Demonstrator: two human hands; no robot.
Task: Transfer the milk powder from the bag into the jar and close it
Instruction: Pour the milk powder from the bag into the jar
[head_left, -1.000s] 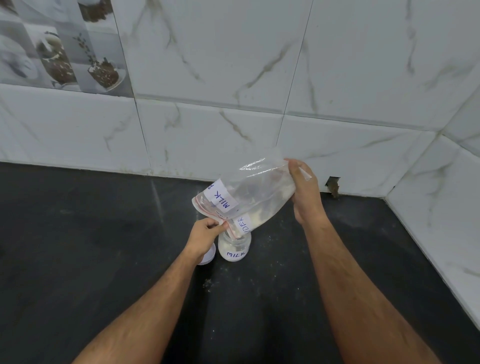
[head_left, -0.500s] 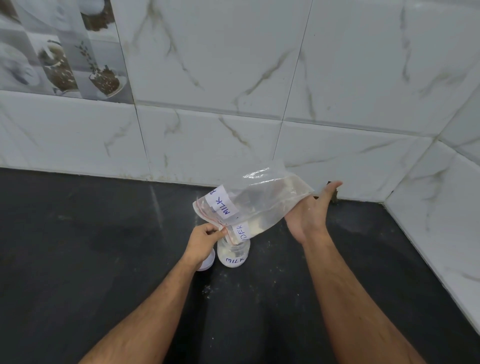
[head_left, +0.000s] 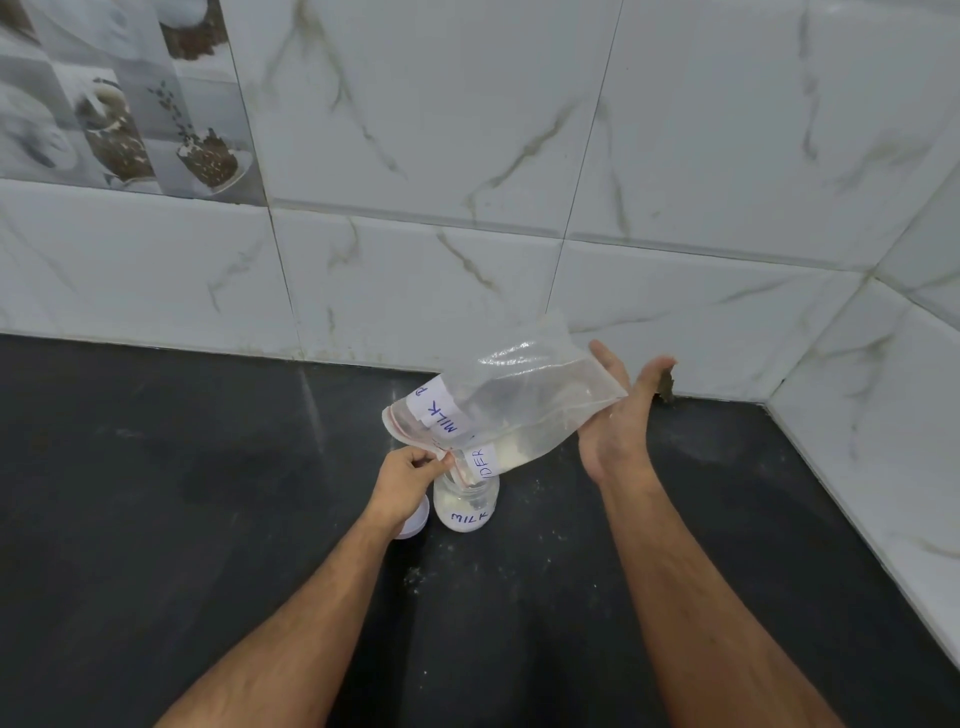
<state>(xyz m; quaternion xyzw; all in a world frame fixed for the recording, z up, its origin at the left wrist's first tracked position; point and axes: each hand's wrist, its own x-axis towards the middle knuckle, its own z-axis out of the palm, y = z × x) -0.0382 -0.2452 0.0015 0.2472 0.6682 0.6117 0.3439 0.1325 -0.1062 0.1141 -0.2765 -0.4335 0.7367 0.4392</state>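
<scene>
I see my left hand (head_left: 402, 480) pinching the tilted bag's (head_left: 524, 405) mouth over the open jar (head_left: 467, 506) on the counter (head_left: 156, 493), while my right hand (head_left: 618, 421), grip released, touches its bottom.

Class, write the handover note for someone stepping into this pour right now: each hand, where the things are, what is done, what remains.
Left hand: pinching the mouth of the clear plastic zip bag labelled MILK over the small clear jar marked MILK.
Right hand: open, flat palm against the bag's raised bottom end.
Jar stands upright on the black counter; its white round lid lies beside it, left.
Done: some powder in the jar.
Left: the powder remaining in the bag's lower corner, then the lid. Spilled specks lie around the jar.
</scene>
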